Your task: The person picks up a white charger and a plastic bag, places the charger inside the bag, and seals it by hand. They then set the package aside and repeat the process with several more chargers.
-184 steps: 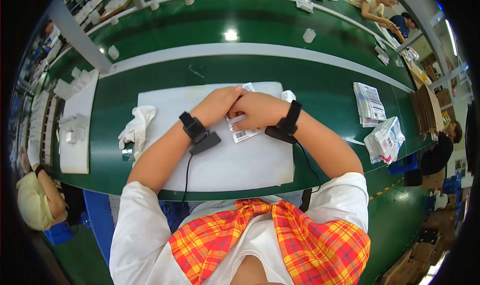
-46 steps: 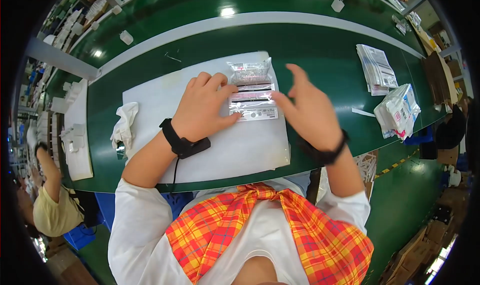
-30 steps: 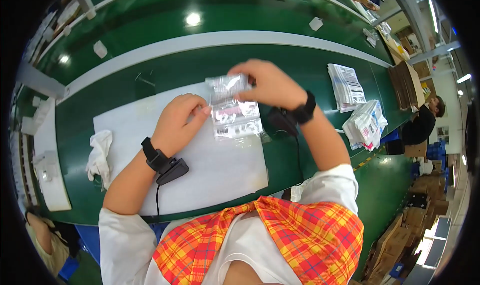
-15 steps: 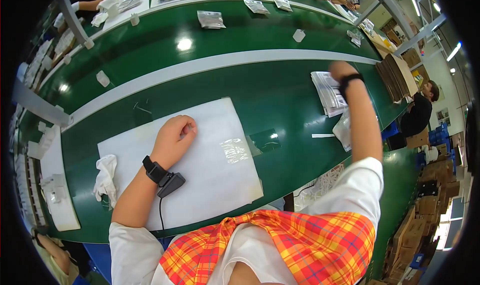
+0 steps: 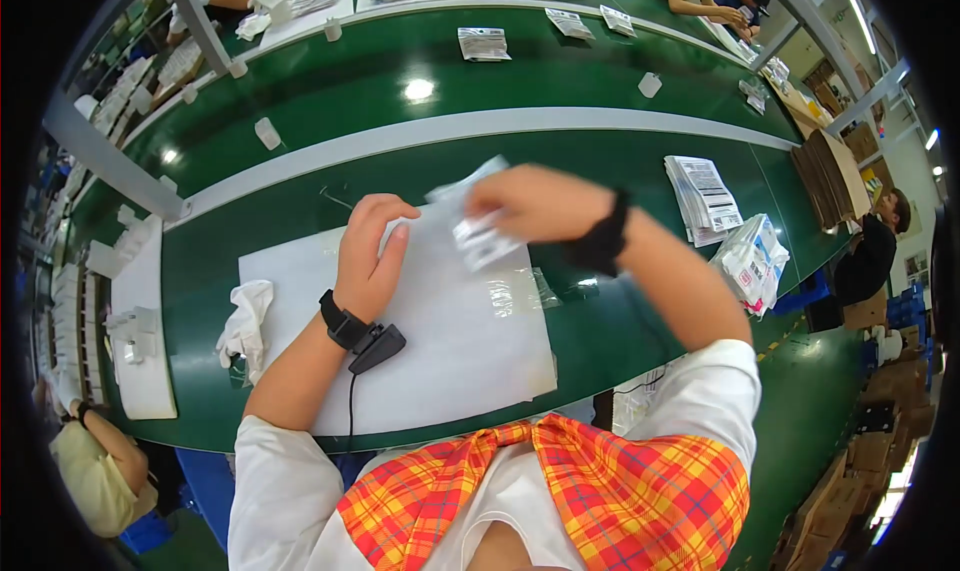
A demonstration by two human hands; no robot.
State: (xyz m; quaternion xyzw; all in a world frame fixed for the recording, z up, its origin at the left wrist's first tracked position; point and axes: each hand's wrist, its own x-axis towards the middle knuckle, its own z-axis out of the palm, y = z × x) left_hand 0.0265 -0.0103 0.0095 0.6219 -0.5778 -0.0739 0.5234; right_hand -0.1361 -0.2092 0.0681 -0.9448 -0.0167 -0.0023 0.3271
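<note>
hands working over the white mat (image 5: 420,351): right hand (image 5: 535,203) is pinching a clear packet (image 5: 478,233) just above the mat's far edge, blurred. left hand (image 5: 368,256) is lying flat and loose on the mat, holding nothing. judging: packet wants setting down flat beside the left fingers, no creasing.

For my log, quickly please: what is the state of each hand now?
Left hand: open, resting flat on the white mat, holding nothing.
Right hand: closed on a clear plastic packet, blurred.
</note>
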